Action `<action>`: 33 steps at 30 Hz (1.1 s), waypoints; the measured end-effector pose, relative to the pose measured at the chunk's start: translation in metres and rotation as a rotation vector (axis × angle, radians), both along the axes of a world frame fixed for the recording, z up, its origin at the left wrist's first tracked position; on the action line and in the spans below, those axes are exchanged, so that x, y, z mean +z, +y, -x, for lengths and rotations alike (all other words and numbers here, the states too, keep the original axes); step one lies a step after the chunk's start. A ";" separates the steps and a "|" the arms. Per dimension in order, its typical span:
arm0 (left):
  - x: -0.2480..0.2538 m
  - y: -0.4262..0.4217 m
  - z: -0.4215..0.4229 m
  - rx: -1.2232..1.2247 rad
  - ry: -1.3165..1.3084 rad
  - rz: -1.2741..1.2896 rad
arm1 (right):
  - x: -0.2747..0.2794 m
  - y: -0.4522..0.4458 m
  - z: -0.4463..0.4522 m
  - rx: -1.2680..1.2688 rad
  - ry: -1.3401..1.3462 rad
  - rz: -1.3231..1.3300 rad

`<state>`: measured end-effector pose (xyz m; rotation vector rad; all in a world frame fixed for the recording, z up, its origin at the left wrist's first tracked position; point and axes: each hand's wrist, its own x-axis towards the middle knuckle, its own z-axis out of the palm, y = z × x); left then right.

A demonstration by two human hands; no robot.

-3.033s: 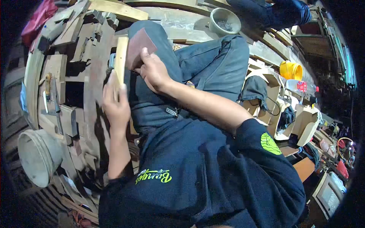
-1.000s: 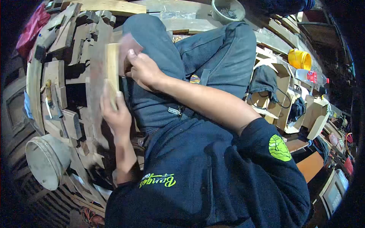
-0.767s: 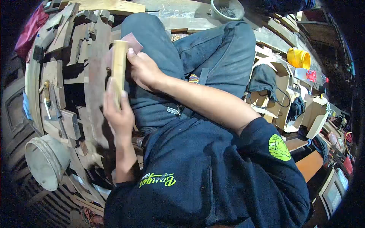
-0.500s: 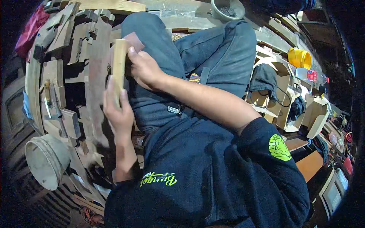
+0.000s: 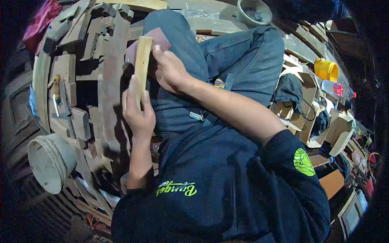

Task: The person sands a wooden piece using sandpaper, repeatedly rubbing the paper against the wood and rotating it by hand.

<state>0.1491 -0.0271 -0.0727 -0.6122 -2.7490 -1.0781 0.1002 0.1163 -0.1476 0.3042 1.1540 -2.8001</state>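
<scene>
Scrap timber (image 5: 111, 69) all round; on my feed the left hand (image 5: 138, 115) holds a wood strip (image 5: 143, 62) by its near end, long axis running ahead of that grip, right hand (image 5: 170, 72), nearer its far end, pinching a reddish sheet (image 5: 161, 37) behind it.

A pale yellow wooden strip (image 5: 142, 60), straight, narrow and squared at its far end, points away with that end tipped slightly right; its face bears a small dark mark, and its near end is partly covered. A dull pink sheet of sandpaper (image 5: 160, 39) passes behind the strip's far half, showing on both sides; its larger, cornered part juts right; its underside is hidden.
</scene>
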 end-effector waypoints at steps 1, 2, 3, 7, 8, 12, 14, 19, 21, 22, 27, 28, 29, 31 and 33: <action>-0.001 -0.003 0.009 0.041 0.044 0.022 | 0.003 0.001 -0.002 0.003 -0.001 0.008; -0.007 -0.002 0.014 0.122 -0.016 -0.143 | 0.005 0.003 -0.002 0.035 -0.033 -0.040; -0.008 0.002 0.015 0.204 -0.077 -0.310 | 0.005 0.004 -0.002 0.067 -0.065 -0.091; 0.001 0.008 -0.008 -0.044 0.012 -0.027 | 0.003 0.003 -0.002 -0.028 -0.009 0.038; 0.000 0.002 0.000 -0.026 0.022 0.036 | 0.002 0.001 0.001 -0.005 -0.014 -0.035; -0.007 0.005 0.010 0.111 0.090 -0.129 | 0.024 -0.001 -0.003 -0.019 -0.028 0.167; -0.002 0.010 -0.001 -0.042 0.141 -0.038 | 0.013 0.004 -0.003 -0.013 0.049 0.133; -0.011 0.004 0.017 0.136 0.017 -0.237 | 0.021 -0.004 -0.005 -0.032 0.082 0.184; 0.001 0.006 0.002 -0.010 0.053 -0.041 | 0.012 0.002 -0.003 -0.016 0.037 0.103; 0.001 0.007 -0.007 -0.058 -0.033 -0.048 | 0.006 0.004 -0.003 -0.003 -0.012 0.027; -0.010 0.002 0.016 0.172 -0.146 -0.377 | 0.035 -0.012 0.001 -0.220 -0.142 0.193; -0.009 0.003 0.013 0.082 -0.041 -0.236 | 0.006 -0.009 0.003 -0.141 -0.054 0.050; -0.007 0.003 0.007 -0.003 0.063 -0.096 | -0.009 -0.007 0.005 -0.057 0.034 -0.095; -0.001 0.012 -0.012 -0.051 -0.004 -0.094 | 0.008 0.007 -0.003 0.015 -0.029 -0.035; -0.001 0.004 0.001 0.016 -0.010 -0.030 | 0.010 -0.001 -0.003 -0.031 0.025 0.137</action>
